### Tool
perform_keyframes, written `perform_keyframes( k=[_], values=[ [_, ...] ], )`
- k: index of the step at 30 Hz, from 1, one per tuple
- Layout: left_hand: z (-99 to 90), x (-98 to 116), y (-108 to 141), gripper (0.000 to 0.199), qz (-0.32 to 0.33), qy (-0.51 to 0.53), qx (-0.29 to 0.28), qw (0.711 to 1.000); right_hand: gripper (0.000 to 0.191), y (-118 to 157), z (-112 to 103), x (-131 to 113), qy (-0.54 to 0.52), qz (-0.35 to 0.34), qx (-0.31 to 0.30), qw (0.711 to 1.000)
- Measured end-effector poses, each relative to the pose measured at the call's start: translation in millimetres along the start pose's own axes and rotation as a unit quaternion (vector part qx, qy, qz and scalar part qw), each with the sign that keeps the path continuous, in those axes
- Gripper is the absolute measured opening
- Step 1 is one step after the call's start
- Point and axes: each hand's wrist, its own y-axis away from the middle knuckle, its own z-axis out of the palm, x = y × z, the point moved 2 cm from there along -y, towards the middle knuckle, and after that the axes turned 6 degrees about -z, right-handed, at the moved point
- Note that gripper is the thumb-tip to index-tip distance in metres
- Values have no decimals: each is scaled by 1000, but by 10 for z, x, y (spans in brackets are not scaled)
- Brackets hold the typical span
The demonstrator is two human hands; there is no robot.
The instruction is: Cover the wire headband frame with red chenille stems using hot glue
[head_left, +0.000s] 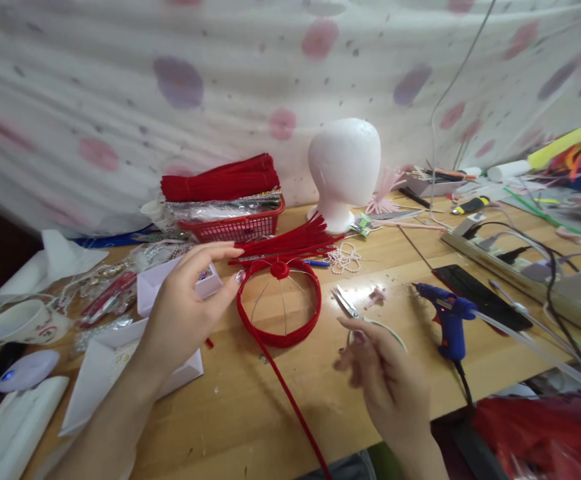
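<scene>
A wire frame (285,341) wrapped in red chenille stem lies on the wooden table, thin bare wires arching across it. A red coiled knob (280,269) sits on its far side. From the frame's left edge, a long red chenille stem (290,393) trails towards me. My left hand (190,307) is open at that left side, thumb tip at the rim and index finger stretched out above. To the right, my right hand (383,373) is closed at the handles of small scissors (348,305), whose blades point up and left; some of its fingers are blurred.
Behind the frame lie loose red stems (300,240), a red basket (235,228) and a white foam head (345,163). A blue glue gun (448,317), a black phone (480,297) and a power strip (515,270) are right. White trays (83,380) and a paper cup (25,323) stand left.
</scene>
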Motion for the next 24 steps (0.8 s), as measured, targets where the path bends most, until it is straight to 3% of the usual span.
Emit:
perform_keyframes(
  k=[4,7,10,13,18,24],
  values=[
    [9,-53,409,24,-105,31,-36,993,23,-102,271,-1,76,-34,-116,990],
    [113,-131,830,27,-236,113,-62,963,19,-107,441,67,112,-11,-201,973],
    [275,-282,1205,27,-384,218,-68,895,18,-69,581,129,102,12,-240,965],
    [438,-393,1390,28,-466,326,-87,818,19,-60,694,153,87,14,-244,966],
    [578,-348,1301,62,-492,445,-35,747,22,-149,752,100,68,11,-224,972],
    [717,-304,1058,40,-428,572,-73,696,20,-270,632,-48,30,17,-186,982]
  ],
)
